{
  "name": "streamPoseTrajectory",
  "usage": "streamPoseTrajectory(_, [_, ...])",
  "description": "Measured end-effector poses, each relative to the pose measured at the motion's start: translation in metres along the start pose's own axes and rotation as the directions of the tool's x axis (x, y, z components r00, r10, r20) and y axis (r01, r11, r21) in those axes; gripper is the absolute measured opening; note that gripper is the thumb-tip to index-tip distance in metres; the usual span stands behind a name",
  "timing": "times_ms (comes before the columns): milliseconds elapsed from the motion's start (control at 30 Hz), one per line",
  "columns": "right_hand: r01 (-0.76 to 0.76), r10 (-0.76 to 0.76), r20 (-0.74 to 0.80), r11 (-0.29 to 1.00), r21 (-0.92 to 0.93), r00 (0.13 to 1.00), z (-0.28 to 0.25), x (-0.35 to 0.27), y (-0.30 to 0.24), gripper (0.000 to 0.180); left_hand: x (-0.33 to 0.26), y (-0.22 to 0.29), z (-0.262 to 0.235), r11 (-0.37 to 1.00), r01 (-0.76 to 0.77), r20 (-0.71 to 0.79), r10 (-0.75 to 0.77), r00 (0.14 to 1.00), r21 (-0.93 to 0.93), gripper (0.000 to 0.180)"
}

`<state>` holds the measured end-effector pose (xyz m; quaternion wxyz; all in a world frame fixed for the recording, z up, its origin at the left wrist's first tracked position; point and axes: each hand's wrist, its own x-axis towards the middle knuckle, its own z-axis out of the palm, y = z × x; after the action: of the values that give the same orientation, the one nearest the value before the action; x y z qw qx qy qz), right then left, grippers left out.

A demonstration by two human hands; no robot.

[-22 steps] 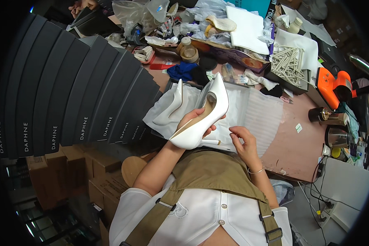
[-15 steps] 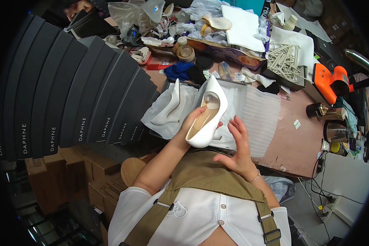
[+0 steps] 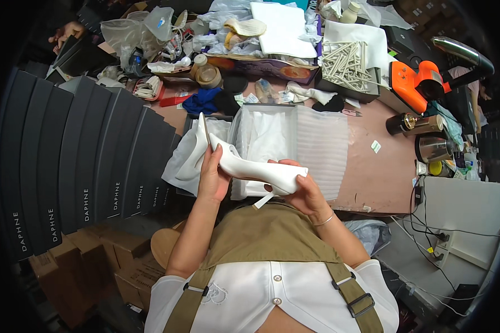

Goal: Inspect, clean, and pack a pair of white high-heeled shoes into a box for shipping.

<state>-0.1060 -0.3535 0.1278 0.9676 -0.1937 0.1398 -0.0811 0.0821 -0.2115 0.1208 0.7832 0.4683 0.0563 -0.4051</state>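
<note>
Left hand (image 3: pixel 212 180) grip clasps the white high-heeled shoe (image 3: pixel 250 169) mid-frame; right hand (image 3: pixel 303 191) grip wraps its toe, fingertips hidden behind the shoe.

A smooth, glossy white shoe (image 3: pixel 255 169) above ribbed white foam sheet (image 3: pixel 322 150) and matt black boxes (image 3: pixel 83 161).

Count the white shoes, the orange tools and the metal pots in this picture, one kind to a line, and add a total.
White shoes: 2, the held shoe and the lying shoe
Orange tool: 1
Metal pots: 2
Total: 5
</note>
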Motion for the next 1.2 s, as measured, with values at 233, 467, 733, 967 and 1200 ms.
streamPoseTrajectory(233, [0.014,-0.01,-0.039,0.992,0.122,0.999,-0.005,0.007,0.005,0.056,-0.013,0.011,0.006,0.998,-0.039,-0.07,0.043,0.997,0.059,0.054])
streamPoseTrajectory(467, [-0.02,0.037,-0.072,0.974,0.225,0.997,-0.011,0.005,0.008,0.058,-0.015,0.015,0.005,0.991,-0.019,-0.105,0.033,0.994,0.129,0.042])
streamPoseTrajectory(733, [0.01,0.267,0.122,0.386,-0.923,0.956,0.006,-0.015,-0.019,0.085,0.001,0.007,0.004,0.903,0.019,0.078,-0.059,0.995,0.43,0.046])
streamPoseTrajectory(967, [-0.187,0.14,-0.133,0.86,-0.474,0.981,-0.026,-0.06,-0.019,0.074,0.047,-0.004,0.049,0.762,0.043,0.334,-0.334,0.881,0.647,0.061])
streamPoseTrajectory(1200, [-0.113,0.031,-0.192,0.896,-0.429,0.981,-0.033,-0.075,-0.037,0.076,0.002,-0.04,0.096,0.85,0.065,0.421,-0.323,0.848,0.523,0.063])
